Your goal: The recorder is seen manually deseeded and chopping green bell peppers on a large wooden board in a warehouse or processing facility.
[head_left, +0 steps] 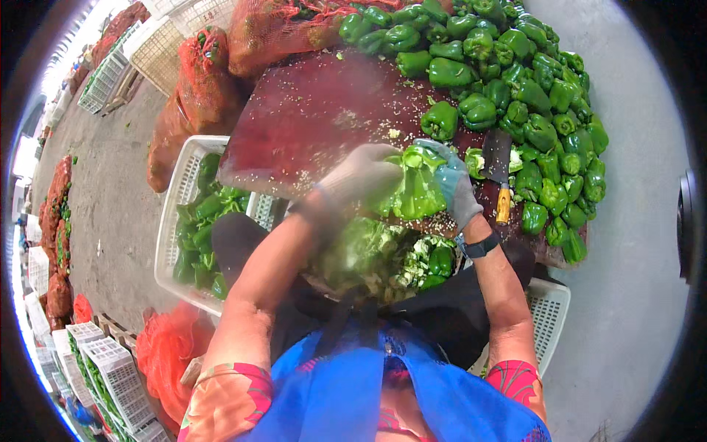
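My left hand (362, 171), in a pale knit work glove, holds one side of an opened green bell pepper (418, 188). Its other side is gripped by my right hand (457, 177), in a grey glove with a teal coating. The pepper's pale inner ribs face up, with seeds clinging to the flesh. Just right of my right hand, a cleaver (496, 157) with a wooden handle lies on the dark red tabletop (309, 110). A cut pepper piece (474, 163) sits beside its blade. Below my hands, pepper cores and scraps (425, 259) fill a container between my legs.
Whole green bell peppers (519, 88) are heaped along the table's right side. A white plastic crate (165, 237) at my left holds pepper pieces. Another white crate (549, 320) stands at my right. Red mesh sacks (193, 88) lean by the table's left edge. Loose seeds dot the tabletop.
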Demonstrator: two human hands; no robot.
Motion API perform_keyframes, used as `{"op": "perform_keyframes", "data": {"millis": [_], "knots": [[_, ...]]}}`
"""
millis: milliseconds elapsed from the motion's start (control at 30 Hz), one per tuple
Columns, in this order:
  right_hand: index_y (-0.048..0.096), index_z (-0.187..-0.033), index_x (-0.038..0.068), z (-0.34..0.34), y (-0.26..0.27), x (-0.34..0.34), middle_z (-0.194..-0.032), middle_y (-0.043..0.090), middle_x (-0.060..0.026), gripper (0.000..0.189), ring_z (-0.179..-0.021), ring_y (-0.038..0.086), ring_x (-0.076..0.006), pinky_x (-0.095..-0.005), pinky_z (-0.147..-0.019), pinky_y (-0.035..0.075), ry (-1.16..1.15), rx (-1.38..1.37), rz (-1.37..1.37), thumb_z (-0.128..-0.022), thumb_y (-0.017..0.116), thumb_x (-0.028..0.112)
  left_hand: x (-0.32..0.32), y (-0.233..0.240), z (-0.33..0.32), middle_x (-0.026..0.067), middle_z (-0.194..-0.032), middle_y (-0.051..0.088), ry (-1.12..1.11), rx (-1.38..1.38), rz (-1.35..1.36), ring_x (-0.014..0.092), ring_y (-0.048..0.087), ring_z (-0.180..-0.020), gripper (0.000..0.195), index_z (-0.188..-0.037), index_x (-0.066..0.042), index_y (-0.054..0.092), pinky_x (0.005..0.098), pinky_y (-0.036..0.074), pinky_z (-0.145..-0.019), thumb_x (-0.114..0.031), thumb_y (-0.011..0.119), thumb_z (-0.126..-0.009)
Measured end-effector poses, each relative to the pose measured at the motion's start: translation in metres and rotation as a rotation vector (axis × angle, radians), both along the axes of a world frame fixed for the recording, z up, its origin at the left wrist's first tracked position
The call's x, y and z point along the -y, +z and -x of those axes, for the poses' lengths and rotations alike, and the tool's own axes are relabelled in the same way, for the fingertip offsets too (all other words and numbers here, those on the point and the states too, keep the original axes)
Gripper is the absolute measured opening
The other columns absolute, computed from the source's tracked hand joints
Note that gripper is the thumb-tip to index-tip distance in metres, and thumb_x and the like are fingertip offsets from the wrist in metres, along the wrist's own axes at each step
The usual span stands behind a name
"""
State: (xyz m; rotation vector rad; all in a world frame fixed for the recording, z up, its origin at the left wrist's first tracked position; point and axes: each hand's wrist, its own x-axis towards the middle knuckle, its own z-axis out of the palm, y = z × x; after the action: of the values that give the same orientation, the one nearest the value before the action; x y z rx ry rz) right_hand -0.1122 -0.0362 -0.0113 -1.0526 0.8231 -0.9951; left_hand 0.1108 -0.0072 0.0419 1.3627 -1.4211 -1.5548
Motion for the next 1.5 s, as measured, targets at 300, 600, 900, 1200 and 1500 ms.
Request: {"op": "perform_keyframes", "data": {"millis": [300, 600, 900, 1200, 1500], "knots": [[0.06, -0.133, 0.006, 0.001, -0.022, 0.011, -0.112, 0.069, -0.0132, 0.04, -0.105, 0.063, -0.0208, -0.0344, -0.087, 0.053, -0.094, -0.1, 0.202, -0.097, 0.063, 0.022, 0.004, -0.026, -0.027, 0.0054, -0.116, 0.07, -0.022, -0.284, 0.063, 0.013, 0.065, -0.1, 0.04, -0.132, -0.001, 0.062, 0.0288, 0.054, -0.087, -0.017, 0.066, -0.094], [0.054, -0.139, 0.001, 0.006, 0.081, 0.039, -0.133, 0.06, -0.0098, 0.045, -0.116, 0.061, -0.0204, -0.0344, -0.101, 0.051, -0.843, -0.204, 0.665, -0.094, 0.056, 0.0, 0.023, 0.024, -0.017, 0.007, -0.118, 0.07, 0.837, -0.362, 0.527, 0.015, 0.067, -0.1, 0.036, -0.13, 0.0, 0.061, 0.0302, 0.056, -0.087, -0.012, 0.065, -0.096], [0.061, -0.135, 0.02, -0.049, 0.069, 0.048, -0.138, 0.059, -0.008, 0.053, -0.127, 0.057, -0.0287, -0.0417, -0.1, 0.05, -0.822, -0.888, 1.073, -0.084, 0.06, 0.005, 0.056, -0.013, 0.02, 0.0206, -0.107, 0.07, 0.822, 0.214, 0.693, 0.039, 0.07, -0.093, 0.043, -0.137, -0.013, 0.056, 0.0468, 0.055, -0.08, -0.011, 0.059, -0.093], [0.061, -0.136, 0.012, -0.04, 0.019, 0.071, -0.136, 0.062, -0.0049, 0.054, -0.122, 0.061, -0.0207, -0.0351, -0.107, 0.049, -0.594, -0.605, 0.888, -0.087, 0.053, -0.01, 0.057, -0.006, 0.022, 0.0179, -0.1, 0.073, 0.552, 0.147, 0.565, 0.03, 0.072, -0.084, 0.04, -0.135, -0.011, 0.06, 0.0401, 0.056, -0.074, -0.016, 0.061, -0.095], [0.059, -0.129, 0.008, 0.001, -0.001, 0.062, -0.11, 0.067, -0.0026, 0.031, -0.091, 0.066, -0.0118, -0.0262, -0.068, 0.056, -0.362, 0.193, 0.116, -0.1, 0.06, 0.016, 0.044, -0.002, -0.009, 0.0084, -0.112, 0.068, 0.453, -0.504, 0.158, 0.015, 0.067, -0.092, 0.044, -0.137, 0.0, 0.055, 0.0286, 0.057, -0.079, -0.008, 0.063, -0.094]]}}
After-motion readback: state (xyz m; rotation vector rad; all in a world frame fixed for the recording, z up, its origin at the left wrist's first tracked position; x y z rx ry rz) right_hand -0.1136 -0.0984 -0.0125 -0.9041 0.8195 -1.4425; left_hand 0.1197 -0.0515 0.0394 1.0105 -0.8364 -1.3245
